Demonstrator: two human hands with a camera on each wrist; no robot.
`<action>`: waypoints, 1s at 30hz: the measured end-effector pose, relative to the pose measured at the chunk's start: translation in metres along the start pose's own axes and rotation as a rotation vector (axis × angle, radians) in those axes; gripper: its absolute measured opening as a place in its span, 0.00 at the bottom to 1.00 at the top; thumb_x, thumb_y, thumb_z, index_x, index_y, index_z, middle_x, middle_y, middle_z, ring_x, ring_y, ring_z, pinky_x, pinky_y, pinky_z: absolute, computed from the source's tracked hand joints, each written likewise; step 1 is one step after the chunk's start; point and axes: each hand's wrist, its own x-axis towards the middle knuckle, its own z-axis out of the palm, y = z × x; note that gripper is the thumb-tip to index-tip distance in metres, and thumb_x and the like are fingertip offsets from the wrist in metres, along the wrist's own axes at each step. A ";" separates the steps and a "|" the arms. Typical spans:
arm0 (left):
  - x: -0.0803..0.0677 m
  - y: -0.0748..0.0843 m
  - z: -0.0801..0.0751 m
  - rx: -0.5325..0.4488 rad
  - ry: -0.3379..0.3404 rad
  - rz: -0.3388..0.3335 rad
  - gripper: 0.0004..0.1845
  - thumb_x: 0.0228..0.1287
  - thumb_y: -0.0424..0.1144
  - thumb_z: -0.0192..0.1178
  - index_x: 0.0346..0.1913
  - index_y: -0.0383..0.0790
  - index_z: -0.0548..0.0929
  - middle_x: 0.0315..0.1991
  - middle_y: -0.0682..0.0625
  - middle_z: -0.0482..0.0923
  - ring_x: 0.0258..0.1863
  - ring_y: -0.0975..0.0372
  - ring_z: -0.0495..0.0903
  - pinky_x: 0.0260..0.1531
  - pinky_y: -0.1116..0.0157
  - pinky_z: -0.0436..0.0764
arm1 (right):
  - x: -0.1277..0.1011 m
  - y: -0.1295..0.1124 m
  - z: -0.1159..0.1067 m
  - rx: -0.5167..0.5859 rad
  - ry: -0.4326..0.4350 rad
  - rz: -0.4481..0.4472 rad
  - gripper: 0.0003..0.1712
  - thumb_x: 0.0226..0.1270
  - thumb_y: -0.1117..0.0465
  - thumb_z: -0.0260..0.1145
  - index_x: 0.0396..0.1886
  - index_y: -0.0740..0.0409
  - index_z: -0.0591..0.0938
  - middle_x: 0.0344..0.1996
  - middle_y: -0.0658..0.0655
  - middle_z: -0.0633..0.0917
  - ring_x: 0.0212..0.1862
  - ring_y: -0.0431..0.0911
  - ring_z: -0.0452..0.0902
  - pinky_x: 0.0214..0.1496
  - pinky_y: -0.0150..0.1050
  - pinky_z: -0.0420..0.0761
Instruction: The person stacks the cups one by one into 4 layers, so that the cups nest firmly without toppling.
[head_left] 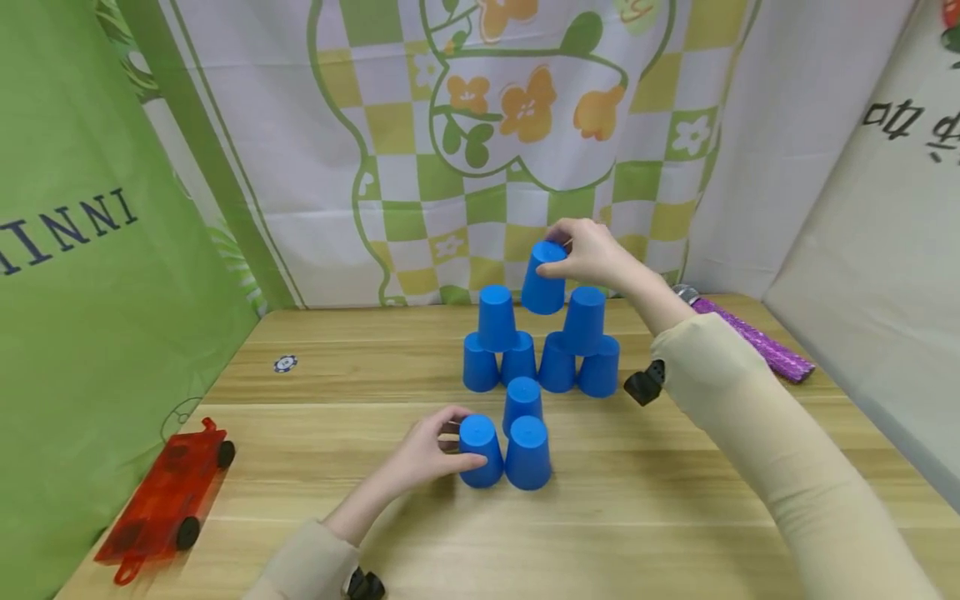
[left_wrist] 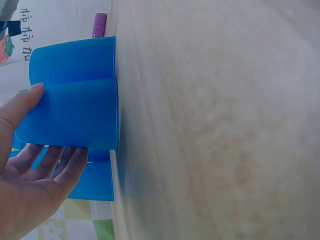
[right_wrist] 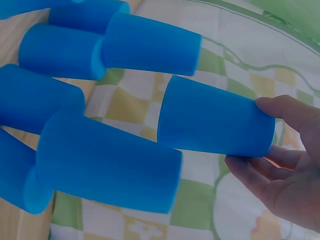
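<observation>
My right hand (head_left: 595,255) grips an upside-down blue cup (head_left: 543,287) near its closed end. That cup hangs between and above two blue cups, a left one (head_left: 496,321) and a right one (head_left: 584,323), which stand on a bottom row of several more (head_left: 557,367). In the right wrist view, thumb and fingers lie on opposite sides of the held cup (right_wrist: 215,120). Nearer the front, my left hand (head_left: 423,454) holds another upside-down blue cup (head_left: 481,462) standing on the table, its thumb in front. Beside it stand a second cup (head_left: 528,462) and one behind (head_left: 522,404).
A red toy car (head_left: 165,496) sits at the table's left edge. Behind the right forearm lies a purple glittery microphone (head_left: 757,342). A small round chip (head_left: 285,363) lies at the back left. Printed cloth (head_left: 285,150) hangs along the table's back and sides.
</observation>
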 end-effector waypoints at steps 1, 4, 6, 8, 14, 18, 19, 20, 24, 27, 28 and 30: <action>0.000 0.000 0.000 0.000 0.001 -0.001 0.27 0.53 0.40 0.70 0.55 0.37 0.73 0.53 0.42 0.77 0.53 0.48 0.77 0.51 0.53 0.80 | 0.002 0.001 0.003 -0.010 -0.009 -0.002 0.27 0.59 0.59 0.66 0.55 0.68 0.73 0.53 0.68 0.77 0.56 0.61 0.73 0.56 0.52 0.77; 0.001 0.001 0.001 0.001 0.005 -0.005 0.26 0.52 0.40 0.70 0.54 0.37 0.74 0.52 0.42 0.77 0.53 0.48 0.77 0.51 0.53 0.80 | 0.006 0.005 0.011 -0.046 -0.037 -0.002 0.27 0.58 0.59 0.67 0.54 0.69 0.74 0.52 0.69 0.78 0.55 0.60 0.74 0.56 0.52 0.77; 0.002 0.001 0.001 0.003 0.008 -0.011 0.26 0.52 0.40 0.71 0.53 0.37 0.74 0.52 0.42 0.77 0.53 0.48 0.77 0.51 0.53 0.80 | 0.007 0.006 0.016 -0.068 -0.063 0.000 0.27 0.57 0.60 0.68 0.54 0.70 0.74 0.52 0.69 0.78 0.54 0.60 0.75 0.56 0.52 0.77; 0.002 0.001 0.001 0.002 0.007 -0.012 0.26 0.52 0.39 0.71 0.53 0.36 0.74 0.52 0.42 0.77 0.53 0.48 0.77 0.51 0.53 0.80 | 0.008 0.007 0.020 -0.089 -0.089 0.005 0.27 0.57 0.60 0.68 0.54 0.70 0.74 0.52 0.69 0.79 0.54 0.60 0.75 0.56 0.51 0.77; 0.002 0.003 0.001 -0.009 0.002 -0.021 0.25 0.52 0.39 0.70 0.53 0.38 0.74 0.52 0.43 0.77 0.54 0.49 0.77 0.51 0.54 0.81 | 0.008 0.009 0.031 -0.139 -0.156 0.035 0.27 0.57 0.60 0.68 0.54 0.70 0.75 0.51 0.68 0.80 0.53 0.58 0.76 0.54 0.50 0.77; 0.000 0.004 0.002 -0.016 -0.004 -0.031 0.25 0.52 0.39 0.70 0.53 0.39 0.74 0.53 0.44 0.77 0.54 0.49 0.77 0.51 0.54 0.80 | 0.009 0.010 0.037 -0.164 -0.201 0.045 0.27 0.57 0.61 0.68 0.54 0.70 0.75 0.51 0.68 0.80 0.52 0.58 0.77 0.54 0.50 0.78; 0.000 0.004 0.001 -0.018 -0.004 -0.032 0.25 0.52 0.39 0.70 0.53 0.39 0.74 0.53 0.44 0.77 0.54 0.49 0.77 0.51 0.54 0.80 | 0.009 0.009 0.038 -0.168 -0.208 0.049 0.27 0.57 0.61 0.68 0.54 0.70 0.75 0.51 0.68 0.80 0.52 0.58 0.77 0.54 0.50 0.78; 0.000 0.004 0.001 -0.019 -0.004 -0.033 0.25 0.52 0.39 0.70 0.53 0.39 0.74 0.53 0.44 0.77 0.54 0.49 0.77 0.51 0.54 0.80 | 0.009 0.009 0.039 -0.172 -0.214 0.051 0.27 0.57 0.61 0.68 0.54 0.70 0.75 0.51 0.68 0.80 0.52 0.58 0.77 0.54 0.50 0.78; 0.000 0.004 0.001 -0.019 0.000 -0.029 0.25 0.52 0.38 0.70 0.53 0.38 0.74 0.52 0.44 0.77 0.54 0.50 0.77 0.51 0.53 0.80 | 0.009 0.006 0.039 -0.186 -0.225 0.064 0.27 0.57 0.61 0.68 0.54 0.70 0.75 0.50 0.68 0.80 0.52 0.58 0.77 0.53 0.50 0.79; 0.000 0.004 0.000 -0.017 0.000 -0.025 0.25 0.52 0.38 0.70 0.53 0.38 0.74 0.52 0.43 0.77 0.53 0.50 0.77 0.51 0.54 0.80 | 0.009 0.004 0.038 -0.195 -0.225 0.076 0.26 0.57 0.62 0.68 0.54 0.70 0.75 0.50 0.68 0.80 0.52 0.58 0.77 0.53 0.50 0.79; 0.000 0.004 0.000 -0.016 -0.001 -0.024 0.25 0.52 0.38 0.70 0.53 0.38 0.74 0.52 0.43 0.77 0.53 0.50 0.77 0.51 0.54 0.80 | 0.009 0.004 0.038 -0.198 -0.226 0.080 0.26 0.57 0.62 0.68 0.54 0.71 0.75 0.50 0.68 0.80 0.52 0.58 0.77 0.53 0.50 0.79; 0.000 0.003 0.000 -0.016 -0.002 -0.023 0.25 0.52 0.38 0.70 0.53 0.38 0.74 0.52 0.43 0.77 0.53 0.49 0.77 0.51 0.54 0.80 | 0.010 0.004 0.038 -0.202 -0.229 0.088 0.27 0.57 0.62 0.67 0.55 0.71 0.75 0.51 0.68 0.80 0.53 0.58 0.77 0.54 0.50 0.79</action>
